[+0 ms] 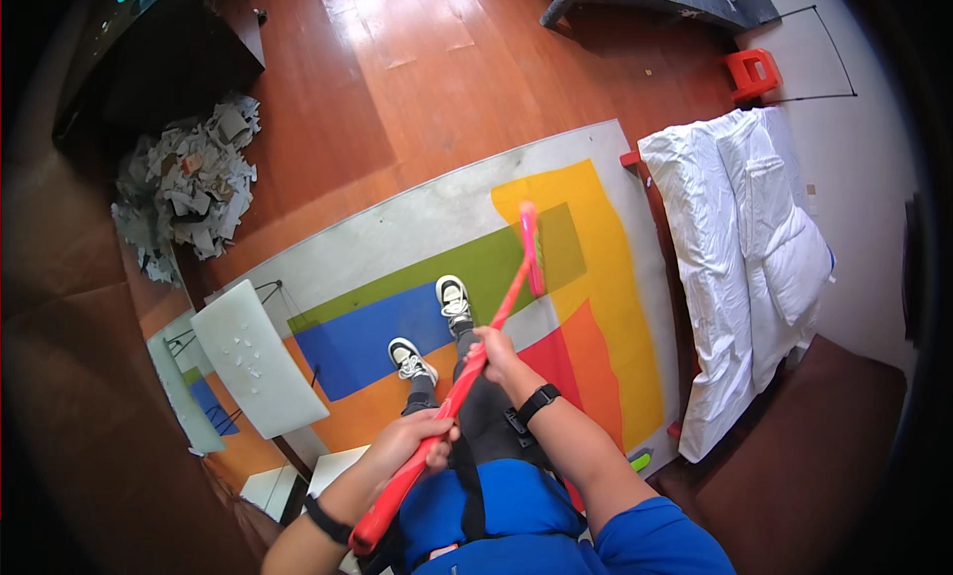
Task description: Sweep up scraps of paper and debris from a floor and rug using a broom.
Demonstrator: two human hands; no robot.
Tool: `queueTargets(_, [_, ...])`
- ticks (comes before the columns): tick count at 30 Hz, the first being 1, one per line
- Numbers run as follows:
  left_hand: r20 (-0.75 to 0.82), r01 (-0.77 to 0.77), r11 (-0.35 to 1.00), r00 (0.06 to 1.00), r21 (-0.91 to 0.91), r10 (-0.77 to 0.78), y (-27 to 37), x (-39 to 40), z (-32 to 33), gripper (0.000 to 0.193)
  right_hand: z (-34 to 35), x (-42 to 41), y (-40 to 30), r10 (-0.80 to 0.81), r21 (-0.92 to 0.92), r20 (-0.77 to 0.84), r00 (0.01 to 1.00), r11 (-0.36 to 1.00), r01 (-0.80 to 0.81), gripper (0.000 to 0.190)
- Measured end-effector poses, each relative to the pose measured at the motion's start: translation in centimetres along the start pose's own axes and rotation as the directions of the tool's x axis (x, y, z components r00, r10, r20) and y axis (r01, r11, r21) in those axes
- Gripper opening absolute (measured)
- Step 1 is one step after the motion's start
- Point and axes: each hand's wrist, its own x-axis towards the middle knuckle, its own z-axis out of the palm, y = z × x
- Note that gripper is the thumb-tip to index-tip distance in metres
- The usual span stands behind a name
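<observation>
A broom with a red wrapped handle [406, 480] slants across the view from the bottom, near my body, to the floor ahead. My left hand [421, 439] is wrapped around the handle's lower part in the picture. Farther up the handle, my right hand [494, 356] grips it too. At the far end is the pink broom head [529, 240], with green bristles partly showing along its right side. The head is over the green and yellow part of a multicoloured rug [476, 240]; whether it touches the rug I cannot tell.
A heap of torn paper [197, 180] lies on the wooden floor [320, 158] at left. A small white table [257, 363] with white scraps stands beside a mirror [186, 396]. White bedding [733, 262] covers a bed at right; beyond it is a red stool [752, 75].
</observation>
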Motion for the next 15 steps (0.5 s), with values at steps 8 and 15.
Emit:
queueTargets(8, [-0.310,-0.292,0.950,0.898,0.111,0.313,6.1,-3.5,6.4,0.031,13.0,0.1,-5.8,0.145,-0.089,0.377,0.915,0.989,-0.119,0.011])
queueTargets(15, [-0.386,-0.316,0.863,0.795,0.394,0.467,4.3,-9.6,15.2,0.036,16.4,-8.3,-10.0,0.019,0.048,0.585,0.811,0.997,-0.058,0.018])
